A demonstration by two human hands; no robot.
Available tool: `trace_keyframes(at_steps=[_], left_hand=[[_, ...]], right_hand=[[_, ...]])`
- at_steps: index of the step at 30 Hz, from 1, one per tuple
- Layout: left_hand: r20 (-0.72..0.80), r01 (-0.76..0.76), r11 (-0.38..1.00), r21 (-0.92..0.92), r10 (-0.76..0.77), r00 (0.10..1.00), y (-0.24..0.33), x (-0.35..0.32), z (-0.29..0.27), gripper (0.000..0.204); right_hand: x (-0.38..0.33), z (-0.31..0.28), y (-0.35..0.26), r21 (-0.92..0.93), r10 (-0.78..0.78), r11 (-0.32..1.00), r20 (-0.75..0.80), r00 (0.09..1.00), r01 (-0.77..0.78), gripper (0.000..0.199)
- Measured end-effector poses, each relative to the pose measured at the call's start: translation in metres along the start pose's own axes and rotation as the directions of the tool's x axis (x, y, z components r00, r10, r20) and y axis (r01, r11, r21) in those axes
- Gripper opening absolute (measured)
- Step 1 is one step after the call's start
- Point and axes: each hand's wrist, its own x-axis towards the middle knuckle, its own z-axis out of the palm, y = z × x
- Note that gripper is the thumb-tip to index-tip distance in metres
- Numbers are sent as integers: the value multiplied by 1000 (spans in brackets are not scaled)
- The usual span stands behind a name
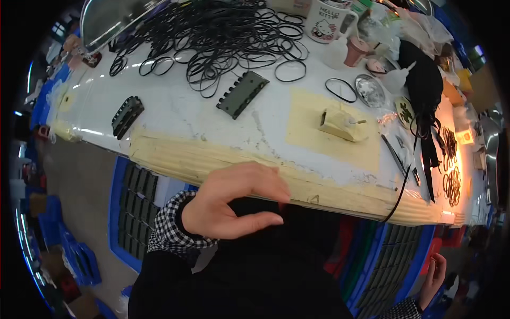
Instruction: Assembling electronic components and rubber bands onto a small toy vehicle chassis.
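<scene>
Head view catches the right hand [434,279] small and blurred at lower right, beside a blue plastic tray [373,255]; its hold cannot be told. Well apart from it, the left hand [234,194] arches at the cream padded table edge [186,159], thumb and fingers parted, fingertips partly hidden, contact unclear. Beyond, a dark green notched rectangular block [243,95] lies on the white tabletop [180,119], below tangled black loops [212,37] cut off above
</scene>
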Motion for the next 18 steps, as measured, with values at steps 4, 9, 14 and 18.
trace_keyframes(at_steps=[4,9,14,18], left_hand=[[-609,439,472,764,305,732,2,-52,-84,36],[-711,674,262,691,77,699,-12,-126,-185,67],[-663,746,417,519,-355,659,-10,-114,-234,70],[-636,753,429,498,-410,654,-14,-104,-251,55]], right_hand=[[34,43,-101,-106,-446,878,175,878,467,12],[63,83,-139,-44,-586,753,408,700,656,23],[62,97,-156,19,-597,753,442,670,658,23],[55,97,-145,18,-569,787,411,712,617,22]])
